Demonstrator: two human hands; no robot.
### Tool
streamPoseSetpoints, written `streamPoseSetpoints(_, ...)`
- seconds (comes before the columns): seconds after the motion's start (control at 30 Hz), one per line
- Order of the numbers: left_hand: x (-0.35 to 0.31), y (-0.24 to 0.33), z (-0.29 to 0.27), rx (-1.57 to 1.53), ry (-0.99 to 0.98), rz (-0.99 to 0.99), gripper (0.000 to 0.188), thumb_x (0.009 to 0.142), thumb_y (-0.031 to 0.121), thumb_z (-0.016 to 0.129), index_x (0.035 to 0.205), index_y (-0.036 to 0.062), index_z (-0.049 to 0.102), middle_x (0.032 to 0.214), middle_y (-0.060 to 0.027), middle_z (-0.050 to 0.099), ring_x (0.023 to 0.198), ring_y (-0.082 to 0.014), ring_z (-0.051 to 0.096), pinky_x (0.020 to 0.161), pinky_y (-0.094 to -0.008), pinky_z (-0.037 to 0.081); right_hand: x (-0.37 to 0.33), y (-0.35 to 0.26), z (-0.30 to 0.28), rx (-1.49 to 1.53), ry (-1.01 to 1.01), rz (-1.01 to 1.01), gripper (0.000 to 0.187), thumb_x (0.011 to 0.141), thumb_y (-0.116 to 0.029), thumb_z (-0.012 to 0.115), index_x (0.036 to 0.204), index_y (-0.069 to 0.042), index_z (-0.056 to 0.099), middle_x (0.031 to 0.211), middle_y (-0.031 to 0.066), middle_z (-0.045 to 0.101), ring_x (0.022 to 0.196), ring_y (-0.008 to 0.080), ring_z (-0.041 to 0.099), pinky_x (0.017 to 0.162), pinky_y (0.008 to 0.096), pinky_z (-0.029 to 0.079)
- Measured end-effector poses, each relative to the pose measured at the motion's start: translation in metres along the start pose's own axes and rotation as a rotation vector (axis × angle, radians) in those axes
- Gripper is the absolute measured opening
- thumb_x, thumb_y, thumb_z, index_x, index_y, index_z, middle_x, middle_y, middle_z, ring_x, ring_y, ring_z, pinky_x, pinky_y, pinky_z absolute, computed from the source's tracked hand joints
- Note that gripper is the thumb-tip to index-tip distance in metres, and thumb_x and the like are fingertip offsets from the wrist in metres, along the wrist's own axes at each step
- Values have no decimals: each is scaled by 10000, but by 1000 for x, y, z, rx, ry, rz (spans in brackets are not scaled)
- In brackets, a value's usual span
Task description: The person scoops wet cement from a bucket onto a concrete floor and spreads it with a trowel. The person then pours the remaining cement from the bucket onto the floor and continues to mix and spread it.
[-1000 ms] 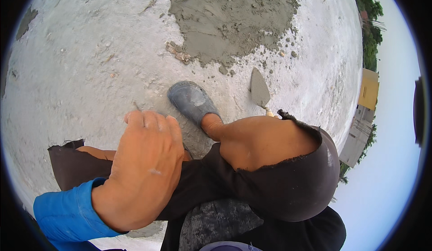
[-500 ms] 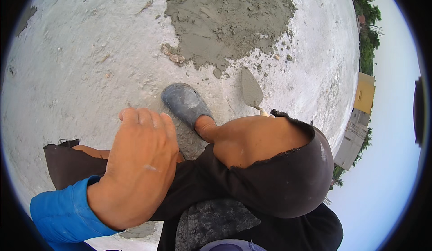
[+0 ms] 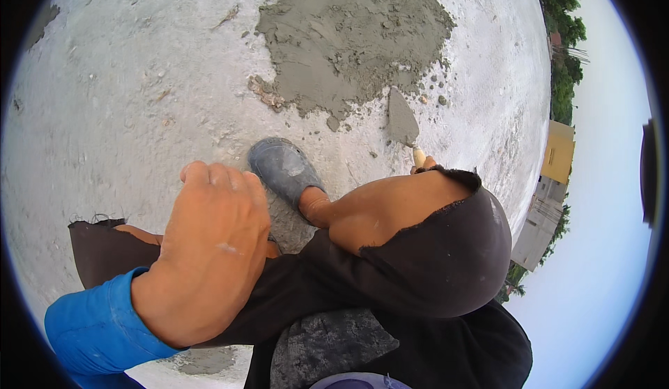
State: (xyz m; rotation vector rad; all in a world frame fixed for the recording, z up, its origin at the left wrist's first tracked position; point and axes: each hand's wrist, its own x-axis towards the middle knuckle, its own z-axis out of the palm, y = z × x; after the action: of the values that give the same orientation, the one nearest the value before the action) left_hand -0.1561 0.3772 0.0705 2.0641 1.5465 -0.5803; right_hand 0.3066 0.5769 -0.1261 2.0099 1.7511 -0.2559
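My right hand [image 3: 426, 164] shows only as a bit of fingers past my bent knee. It is closed round the pale handle [image 3: 419, 157] of a pointed trowel. The grey, mortar-smeared blade [image 3: 402, 118] lies low over the ground, its tip at the edge of a wet mortar patch [image 3: 355, 37]. My left hand [image 3: 216, 249], in a blue sleeve, hovers in front of my lap with its back toward me. Its fingers are together and curled under; the palm is hidden, and nothing sticks out of it.
My foot in a grey clog [image 3: 284, 166] stands on the rough whitish ground [image 3: 139, 103] between the left hand and the mortar. My knee in torn dark trousers [image 3: 453, 263] blocks part of the right arm. Crumbs of mortar [image 3: 442, 100] lie by the patch. Buildings [image 3: 557, 152] and trees stand far right.
The trowel has moved up and a little right, toward the mortar edge, bringing its handle and my right fingers into sight. My left hand has barely shifted.
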Motion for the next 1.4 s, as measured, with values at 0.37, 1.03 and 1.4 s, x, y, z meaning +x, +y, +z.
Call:
streamPoseSetpoints(0.37, 10, 2, 1, 38, 149, 104, 298, 975, 255, 582, 1121, 9, 663, 936, -97, 663, 953, -240, 634, 894, -389, 425, -2, -124, 18, 40, -4, -416, 377, 903, -274, 710, 1081, 34, 585, 919, 337, 725, 889, 508, 724, 797, 591, 580)
streamPoseSetpoints(1.03, -2, -2, 8, 6, 143, 43, 500, 960, 466, 666, 1091, -17, 658, 914, -117, 638, 931, -246, 607, 857, -374, 427, -15, -28, -5, -45, -157, -238, 352, 878, -252, 727, 1106, 4, 647, 831, 170, 700, 782, 302, 733, 736, 476, 584)
streamPoseSetpoints(1.4, 0, 8, 5, 190, 209, 32, 571, 910, 587, 694, 1019, 27, 647, 879, -85, 621, 910, -225, 607, 822, -364, 426, -16, -170, -19, 582, -524, -352, 245, 916, -181, 656, 987, 39, 574, 665, 62, 578, 443, 163, 562, 389, 354, 479)
